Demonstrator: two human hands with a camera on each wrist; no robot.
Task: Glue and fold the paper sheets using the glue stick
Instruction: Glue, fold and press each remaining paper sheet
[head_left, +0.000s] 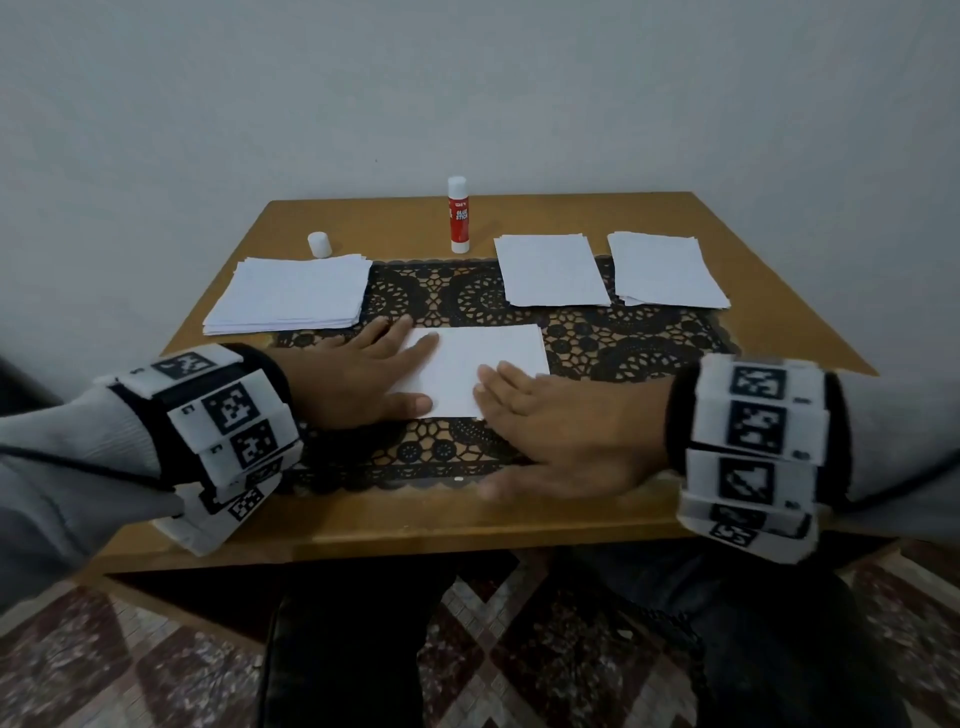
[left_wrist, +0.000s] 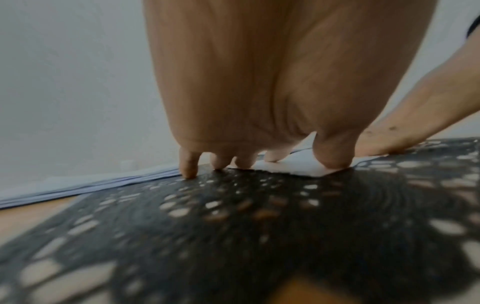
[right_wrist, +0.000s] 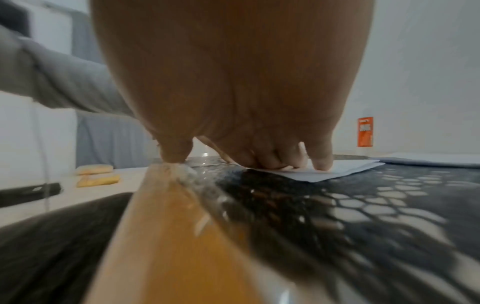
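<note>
A folded white paper sheet (head_left: 483, 364) lies on the black lace mat (head_left: 649, 343) in the middle of the table. My left hand (head_left: 374, 371) lies flat with straight fingers on the sheet's left edge, thumb on its near left corner (left_wrist: 311, 168). My right hand (head_left: 550, 426) presses flat on the sheet's near right part (right_wrist: 324, 170), its thumb out on the mat near the table's front edge. The red and white glue stick (head_left: 458, 215) stands upright and uncapped at the back; its white cap (head_left: 319, 244) sits to the left.
A thick stack of white sheets (head_left: 291, 299) lies at the left. Two smaller paper piles (head_left: 550, 270) (head_left: 665, 270) lie at the back right. The wooden table (head_left: 415, 514) stands against a grey wall; patterned floor lies below.
</note>
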